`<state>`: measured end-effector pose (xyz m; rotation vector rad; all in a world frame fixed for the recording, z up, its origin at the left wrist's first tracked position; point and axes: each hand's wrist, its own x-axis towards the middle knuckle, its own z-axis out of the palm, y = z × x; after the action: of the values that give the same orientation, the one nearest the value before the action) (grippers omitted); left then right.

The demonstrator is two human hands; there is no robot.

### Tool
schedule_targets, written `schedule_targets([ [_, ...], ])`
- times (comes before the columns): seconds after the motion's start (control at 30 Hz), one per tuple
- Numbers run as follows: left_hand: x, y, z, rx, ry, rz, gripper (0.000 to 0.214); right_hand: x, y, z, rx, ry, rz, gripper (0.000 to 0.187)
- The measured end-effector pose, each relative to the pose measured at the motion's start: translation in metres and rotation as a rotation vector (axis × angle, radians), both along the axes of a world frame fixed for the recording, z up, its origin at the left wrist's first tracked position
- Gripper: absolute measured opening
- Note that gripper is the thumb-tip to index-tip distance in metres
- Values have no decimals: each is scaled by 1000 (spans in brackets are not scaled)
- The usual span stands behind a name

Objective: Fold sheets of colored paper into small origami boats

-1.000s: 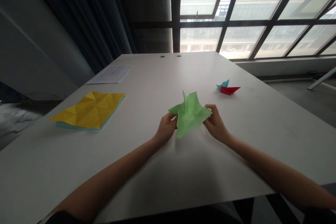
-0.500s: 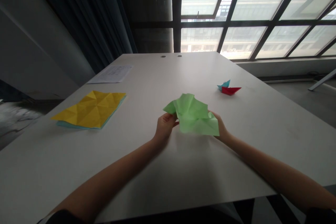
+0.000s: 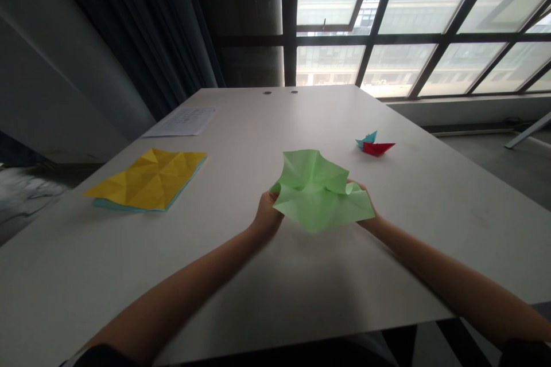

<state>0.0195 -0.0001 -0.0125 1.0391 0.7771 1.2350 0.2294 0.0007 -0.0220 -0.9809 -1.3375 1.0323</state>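
A creased sheet of light green paper (image 3: pixel 316 198) is held up between my two hands, just above the white table (image 3: pixel 241 304). Its sides bend inward and its lower flap spreads toward me. My left hand (image 3: pixel 269 212) grips the left edge, the fingers partly hidden behind the paper. At the opposite edge my right hand (image 3: pixel 365 206) is closed on the sheet, most of its fingers covered by it. Beyond my right hand, a red paper boat (image 3: pixel 379 149) and a blue paper boat (image 3: pixel 368 139) stand close together on the table.
On the left lies a creased yellow sheet (image 3: pixel 157 175) on top of light blue paper (image 3: pixel 129 206). Farther back is a white printed page (image 3: pixel 183 121). Two round dark spots mark the table's far end, with windows (image 3: pixel 331 63) and a dark curtain (image 3: pixel 172 28) behind.
The green paper has opened out wider, its lower flap now spreading nearer to me. My right hand has shifted slightly right. The boats and the yellow sheet stay put.
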Motion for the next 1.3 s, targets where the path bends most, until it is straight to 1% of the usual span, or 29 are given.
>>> schedule_targets([
  [0.13,-1,-1,0,-21,3,-5,16,0,2,-3,20,34,-36,20],
  [0.27,0,0,-4,-40,-39,11,15,-4,2,-6,27,59,-29,23],
  [0.37,1,1,-6,-55,-30,1,21,-7,0,-7,28,68,-43,23],
  [0.53,0,2,-10,-9,-18,-74,21,-10,-2,-9,-20,-17,-67,19],
  [0.6,0,2,-11,-5,-8,-72,21,-10,-2,-11,-35,-23,-67,20],
  [0.67,0,3,-12,-16,-8,-53,21,-10,-2,-11,-52,15,-54,23],
  [0.77,2,2,-13,-21,3,-11,19,-14,-4,-7,-74,39,-32,25],
  [0.83,4,1,-12,-16,27,8,18,-20,-7,1,-76,8,-21,25],
  [0.87,5,0,-12,-16,40,6,18,-23,-10,6,-73,-16,13,25],
  [0.93,6,-2,-12,-26,65,-15,20,-28,-14,15,-51,-30,64,19],
  [1.0,7,-3,-11,-43,83,-28,22,-31,-17,20,-14,-38,78,13],
  [1.07,7,-4,-10,-50,96,-13,23,-32,-17,20,9,-45,73,11],
  [1.17,7,-6,-6,-24,118,17,22,-31,-14,14,-20,-30,82,13],
  [1.23,8,-6,-4,-1,138,19,21,-31,-13,13,-44,-17,87,14],
  [1.3,9,-8,-3,10,154,0,21,-32,-14,14,-32,-39,74,14],
])
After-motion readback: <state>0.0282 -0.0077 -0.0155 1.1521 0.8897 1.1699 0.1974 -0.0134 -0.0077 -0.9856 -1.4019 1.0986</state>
